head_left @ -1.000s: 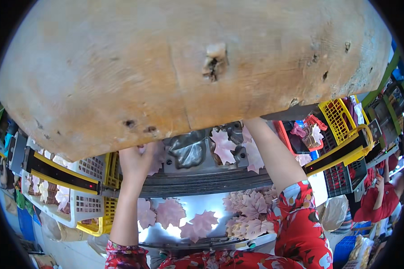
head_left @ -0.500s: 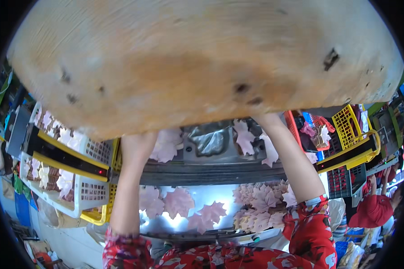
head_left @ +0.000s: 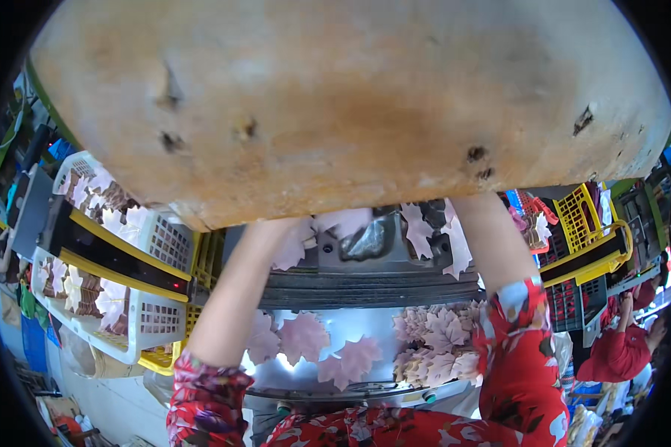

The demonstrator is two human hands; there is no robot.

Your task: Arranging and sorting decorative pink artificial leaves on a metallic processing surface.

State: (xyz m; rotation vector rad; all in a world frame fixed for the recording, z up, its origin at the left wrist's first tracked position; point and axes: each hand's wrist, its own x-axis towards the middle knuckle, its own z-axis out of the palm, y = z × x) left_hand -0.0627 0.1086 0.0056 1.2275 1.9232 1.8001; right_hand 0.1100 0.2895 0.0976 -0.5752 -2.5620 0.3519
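A large worn, tan board [head_left: 350,112] hangs across the top of the view and hides the fingers of both hands. Only the wrist end of my left hand [head_left: 285,228] shows below its edge. Next to it is a blurred pale pink maple-leaf cutout [head_left: 343,221], partly over a leaf-shaped metal die [head_left: 374,237] on the machine bed. Whether my left hand holds that leaf is hidden. My right hand [head_left: 476,205] also reaches under the board, beside more leaf cutouts [head_left: 417,231] to the die's right.
A shiny metal tray [head_left: 276,372] in front of me carries loose leaves and leaf stacks [head_left: 440,335]. White baskets [head_left: 138,320] of leaves stand at the left behind a yellow-edged black bar [head_left: 119,249]. At right are a similar bar [head_left: 585,257], a yellow basket [head_left: 574,208] and another person [head_left: 619,354].
The board has shifted right in view, and both forearms lean further inward or up beneath it. A blurred leaf now shows by my left hand, over the die's upper left.
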